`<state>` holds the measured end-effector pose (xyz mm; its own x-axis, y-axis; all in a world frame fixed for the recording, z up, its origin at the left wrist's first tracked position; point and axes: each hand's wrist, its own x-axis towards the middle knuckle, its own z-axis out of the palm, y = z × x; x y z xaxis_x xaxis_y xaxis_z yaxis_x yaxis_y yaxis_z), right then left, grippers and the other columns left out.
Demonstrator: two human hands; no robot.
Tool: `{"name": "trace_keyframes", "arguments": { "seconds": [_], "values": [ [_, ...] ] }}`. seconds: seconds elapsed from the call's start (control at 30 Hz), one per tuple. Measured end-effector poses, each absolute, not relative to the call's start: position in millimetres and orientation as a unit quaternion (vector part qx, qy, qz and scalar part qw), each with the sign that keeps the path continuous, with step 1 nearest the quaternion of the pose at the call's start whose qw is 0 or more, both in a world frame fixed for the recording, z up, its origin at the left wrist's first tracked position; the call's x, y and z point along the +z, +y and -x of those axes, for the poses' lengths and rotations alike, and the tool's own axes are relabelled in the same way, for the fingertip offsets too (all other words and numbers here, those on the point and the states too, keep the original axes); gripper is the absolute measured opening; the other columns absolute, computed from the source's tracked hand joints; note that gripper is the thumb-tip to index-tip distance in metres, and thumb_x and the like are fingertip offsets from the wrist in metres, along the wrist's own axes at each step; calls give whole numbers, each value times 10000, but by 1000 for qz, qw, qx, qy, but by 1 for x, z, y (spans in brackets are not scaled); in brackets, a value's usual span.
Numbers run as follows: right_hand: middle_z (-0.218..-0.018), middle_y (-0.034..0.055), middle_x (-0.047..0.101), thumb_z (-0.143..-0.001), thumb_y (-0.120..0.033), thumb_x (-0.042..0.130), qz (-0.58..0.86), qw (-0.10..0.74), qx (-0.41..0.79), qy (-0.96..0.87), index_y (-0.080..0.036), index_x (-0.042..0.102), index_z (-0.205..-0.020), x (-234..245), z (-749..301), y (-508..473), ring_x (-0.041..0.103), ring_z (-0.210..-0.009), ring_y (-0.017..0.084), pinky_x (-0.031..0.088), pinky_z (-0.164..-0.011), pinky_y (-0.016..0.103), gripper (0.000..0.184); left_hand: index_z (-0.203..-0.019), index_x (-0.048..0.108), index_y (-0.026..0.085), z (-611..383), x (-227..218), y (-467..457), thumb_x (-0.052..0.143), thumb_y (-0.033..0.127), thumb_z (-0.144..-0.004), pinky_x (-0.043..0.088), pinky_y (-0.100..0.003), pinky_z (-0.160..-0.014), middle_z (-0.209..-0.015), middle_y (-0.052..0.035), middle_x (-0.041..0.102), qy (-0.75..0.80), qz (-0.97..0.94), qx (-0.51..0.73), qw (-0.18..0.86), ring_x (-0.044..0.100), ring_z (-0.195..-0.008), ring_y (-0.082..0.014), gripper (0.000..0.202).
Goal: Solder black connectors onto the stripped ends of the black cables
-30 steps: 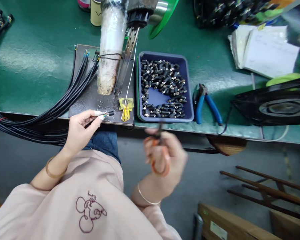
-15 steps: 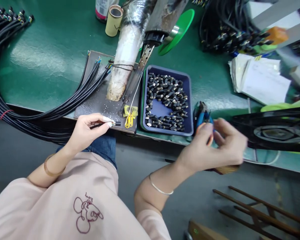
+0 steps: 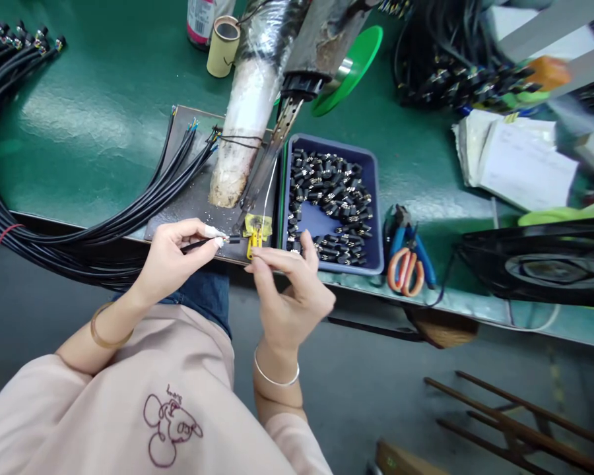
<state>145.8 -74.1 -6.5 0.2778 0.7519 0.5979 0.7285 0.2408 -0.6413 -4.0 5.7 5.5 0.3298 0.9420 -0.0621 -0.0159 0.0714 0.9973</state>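
My left hand (image 3: 181,258) pinches a black cable (image 3: 193,247) close to its end, with white wrapping on the fingertips. A small black connector (image 3: 234,240) sticks out to the right of those fingers. My right hand (image 3: 292,290) is at the yellow clip-like piece (image 3: 254,241) on the dark board, thumb and index finger pinched at its lower end. Whatever lies between those two fingertips is too small or hidden to make out. Above the yellow piece, a thin solder wire (image 3: 271,188) runs down beside a soldering iron (image 3: 280,125) with a perforated metal sleeve.
A blue-grey tray (image 3: 379,198) of black connectors stands right of the board (image 3: 178,210). Pliers with orange handles (image 3: 404,272) lie beyond it. Bundled black cables (image 3: 103,227) cross the left table edge. A white wrapped tube (image 3: 245,112) hangs over the board.
My right hand has moved left, from the pliers to the yellow piece. The pliers now lie uncovered on the table. My left hand keeps its pinch on the cable, almost in place.
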Motion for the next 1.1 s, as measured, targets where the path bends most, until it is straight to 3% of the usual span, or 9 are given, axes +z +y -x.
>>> {"name": "trace_keyframes", "arguments": {
  "seconds": [0.13, 0.27, 0.4, 0.47, 0.8, 1.1],
  "values": [
    [-746, -93, 737, -896, -157, 671, 621, 518, -7, -588, -237, 670, -948, -8, -144, -73, 707, -617, 97, 402, -1198, 568, 96, -699, 692, 144, 0, 6, 7, 739, 215, -728, 569, -222, -706, -726, -26, 726, 417, -550, 406, 599, 682, -704, -137, 90],
    [-822, -65, 751, -880, -146, 683, 617, 507, -81, -596, -225, 608, -824, -15, -138, -64, 763, -806, 142, 385, -1206, 579, 123, -700, 700, 146, -3, 6, 9, 738, 219, -718, 555, -215, -670, -714, -26, 721, 423, -552, 418, 585, 667, -684, -135, 84],
    [-967, -7, 768, -858, -91, 677, 609, 501, -98, -607, -218, 588, -859, -17, -135, -56, 759, -907, 144, 505, -1127, 494, 155, -690, 698, 147, -6, 7, 10, 724, 222, -723, 533, -204, -612, -683, -20, 699, 430, -570, 419, 561, 641, -659, -132, 86],
    [-941, -15, 764, -856, -68, 664, 604, 501, -90, -614, -219, 581, -870, -17, -135, -53, 757, -904, 136, 544, -1086, 461, 173, -694, 699, 145, -8, 7, 11, 713, 214, -729, 526, -197, -599, -681, -18, 693, 430, -577, 420, 552, 635, -657, -129, 79],
    [-919, -6, 762, -857, -95, 678, 602, 500, -105, -613, -214, 586, -850, -10, -133, -47, 756, -888, 139, 505, -1129, 495, 150, -702, 696, 143, -9, 13, 11, 689, 192, -772, 505, -184, -598, -684, -12, 651, 430, -599, 428, 522, 584, -632, -104, 86],
    [-925, -10, 756, -850, -110, 663, 607, 501, -88, -611, -221, 565, -832, -11, -135, -52, 757, -876, 151, 520, -1107, 521, 150, -681, 676, 150, -10, 12, 12, 697, 219, -724, 448, -190, -519, -662, -10, 617, 429, -590, 418, 542, 529, -581, -100, 83]
  ]
}}
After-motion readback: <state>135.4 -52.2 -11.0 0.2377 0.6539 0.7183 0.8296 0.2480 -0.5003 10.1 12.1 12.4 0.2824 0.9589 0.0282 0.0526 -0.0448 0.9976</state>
